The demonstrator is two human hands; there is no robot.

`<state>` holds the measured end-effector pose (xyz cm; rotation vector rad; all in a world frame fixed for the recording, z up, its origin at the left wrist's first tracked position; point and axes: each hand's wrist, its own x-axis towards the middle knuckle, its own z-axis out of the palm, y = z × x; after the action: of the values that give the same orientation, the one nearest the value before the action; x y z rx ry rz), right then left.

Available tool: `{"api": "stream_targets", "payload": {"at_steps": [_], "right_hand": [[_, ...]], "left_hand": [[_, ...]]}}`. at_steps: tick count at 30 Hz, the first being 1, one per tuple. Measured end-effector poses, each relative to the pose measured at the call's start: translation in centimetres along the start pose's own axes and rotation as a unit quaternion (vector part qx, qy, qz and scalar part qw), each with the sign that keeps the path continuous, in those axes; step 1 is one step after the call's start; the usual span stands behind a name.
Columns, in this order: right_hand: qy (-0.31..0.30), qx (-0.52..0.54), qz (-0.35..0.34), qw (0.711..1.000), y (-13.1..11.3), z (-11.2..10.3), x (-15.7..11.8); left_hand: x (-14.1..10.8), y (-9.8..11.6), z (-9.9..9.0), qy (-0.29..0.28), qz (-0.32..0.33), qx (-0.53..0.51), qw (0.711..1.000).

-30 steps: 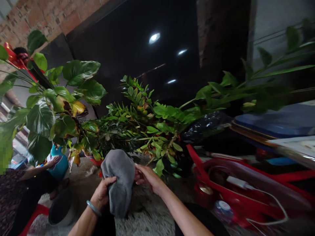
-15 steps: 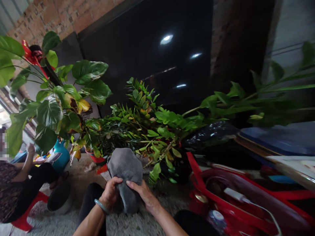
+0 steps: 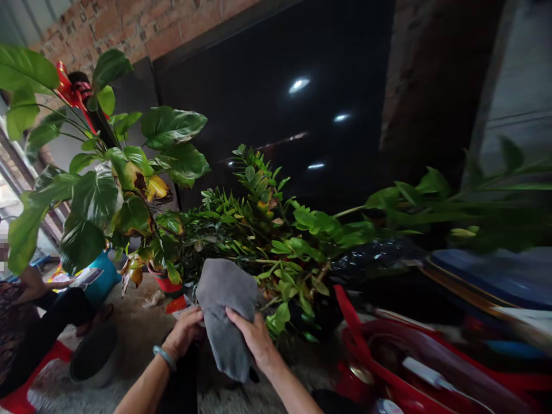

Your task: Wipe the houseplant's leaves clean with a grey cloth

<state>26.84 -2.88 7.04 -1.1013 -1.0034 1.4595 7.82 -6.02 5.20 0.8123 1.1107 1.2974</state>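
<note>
A soft grey fabric piece (image 3: 226,287), rounded at the top and narrower below, is held up in front of me. My right hand (image 3: 254,336) grips its right side, with the thumb pressed on the front and the fingers hidden behind. My left hand (image 3: 184,332), with a pale bangle on the wrist, is at its left edge. The left fingers are bent and partly hidden behind the fabric, apparently holding that edge. Something small and dark shows under the lower right end of the piece.
Leafy potted plants (image 3: 259,224) stand ahead before a dark panel (image 3: 259,103). On the right are a red basket (image 3: 366,351) holding a white device with a cable, and stacked boards (image 3: 483,276). At left, a person (image 3: 21,322) sits by a dark bucket (image 3: 95,356).
My left thumb has slid off the front of the grey fabric to its left edge. The fabric now hangs tilted, its lower end shifted right. The view has turned slightly left.
</note>
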Motion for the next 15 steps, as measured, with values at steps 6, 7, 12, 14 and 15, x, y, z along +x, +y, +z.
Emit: {"api": "stream_targets", "payload": {"at_steps": [6,7,12,14,15], "right_hand": [[0.022,0.015,-0.095,0.995,-7.4,4.2,3.8],[0.008,0.014,-0.083,0.996,-6.8,4.9,4.2],[-0.055,-0.047,0.016,0.997,0.0,5.8,2.0],[-0.067,-0.067,-0.005,0.995,0.2,5.8,0.7],[-0.071,-0.072,-0.033,0.994,-0.5,6.0,0.4]], "left_hand": [[2.2,-1.9,-4.7,0.182,0.093,0.287,0.936],[2.5,-2.1,-5.0,0.187,0.078,0.306,0.930],[3.2,-1.7,-5.4,0.214,0.060,0.274,0.936],[3.2,-1.3,-5.5,0.221,0.062,0.308,0.923],[3.1,-1.2,-5.5,0.220,0.057,0.343,0.911]]}}
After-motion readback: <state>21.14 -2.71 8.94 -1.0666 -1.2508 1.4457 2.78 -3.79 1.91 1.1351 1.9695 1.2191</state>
